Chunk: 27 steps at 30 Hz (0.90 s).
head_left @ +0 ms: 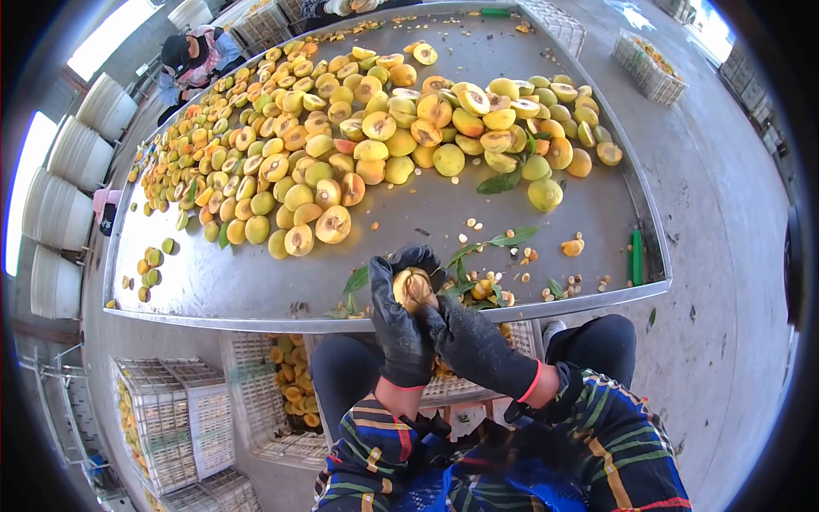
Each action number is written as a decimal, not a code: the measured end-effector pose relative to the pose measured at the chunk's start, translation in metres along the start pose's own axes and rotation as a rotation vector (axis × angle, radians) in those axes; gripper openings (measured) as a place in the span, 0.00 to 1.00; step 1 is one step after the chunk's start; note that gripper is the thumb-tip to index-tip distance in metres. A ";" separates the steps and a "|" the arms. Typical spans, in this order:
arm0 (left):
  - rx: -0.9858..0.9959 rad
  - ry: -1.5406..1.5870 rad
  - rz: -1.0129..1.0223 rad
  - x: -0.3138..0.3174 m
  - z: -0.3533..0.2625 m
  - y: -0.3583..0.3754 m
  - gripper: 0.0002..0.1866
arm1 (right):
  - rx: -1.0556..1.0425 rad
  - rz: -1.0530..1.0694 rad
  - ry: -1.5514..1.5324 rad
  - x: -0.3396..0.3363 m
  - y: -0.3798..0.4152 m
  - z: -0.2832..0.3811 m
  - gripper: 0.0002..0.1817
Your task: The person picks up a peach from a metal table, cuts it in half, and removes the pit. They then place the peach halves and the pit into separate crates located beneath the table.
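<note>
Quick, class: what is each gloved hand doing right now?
Left hand: closed around a halved fruit.
Right hand: on that fruit; grip cannot be told.

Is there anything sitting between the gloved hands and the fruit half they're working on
Nothing visible does. The left hand already cups the fruit half, and the right hand presses against it from the side. Leaves and pits lie on the metal table beyond, apart from the grip.

Fruit (412, 288): one round, yellow-orange piece, your item in hand. Cut face turned up toward you, pale flesh showing with a darker hollow at the middle. Held upright between your two gloved hands, just above the near rim of the metal table (256, 290).
</note>
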<state>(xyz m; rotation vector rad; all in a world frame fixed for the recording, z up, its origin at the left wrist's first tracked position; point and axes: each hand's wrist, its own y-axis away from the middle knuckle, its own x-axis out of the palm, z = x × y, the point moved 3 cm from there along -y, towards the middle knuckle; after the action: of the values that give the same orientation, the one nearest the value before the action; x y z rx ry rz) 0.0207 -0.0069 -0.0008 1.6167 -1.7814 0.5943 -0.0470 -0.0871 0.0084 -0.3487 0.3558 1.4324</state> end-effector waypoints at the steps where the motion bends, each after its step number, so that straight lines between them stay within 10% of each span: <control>1: -0.020 -0.014 -0.010 -0.002 0.000 -0.001 0.24 | -0.026 0.002 -0.028 0.001 0.001 0.001 0.11; 11: 0.224 -0.695 0.164 -0.013 -0.002 -0.006 0.25 | 0.137 0.144 -0.189 -0.002 0.008 -0.005 0.12; 17: 0.287 -0.785 0.185 -0.004 -0.002 -0.006 0.28 | -0.353 -0.003 -0.059 -0.004 0.012 -0.015 0.11; 19: 0.169 -0.688 0.156 0.004 -0.006 -0.004 0.28 | 0.559 0.385 -0.968 -0.008 0.016 -0.010 0.10; 24: 0.054 -0.497 0.165 -0.006 0.004 -0.008 0.29 | 0.722 0.527 -1.122 -0.036 0.014 0.009 0.14; 27: 0.498 -1.093 0.323 -0.017 0.003 -0.010 0.29 | 0.689 0.583 -1.037 -0.040 0.014 0.003 0.15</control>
<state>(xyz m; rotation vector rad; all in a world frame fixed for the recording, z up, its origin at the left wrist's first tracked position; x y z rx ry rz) 0.0305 0.0012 -0.0162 2.2459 -2.8880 0.2904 -0.0646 -0.1202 0.0286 1.1124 0.0634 1.7355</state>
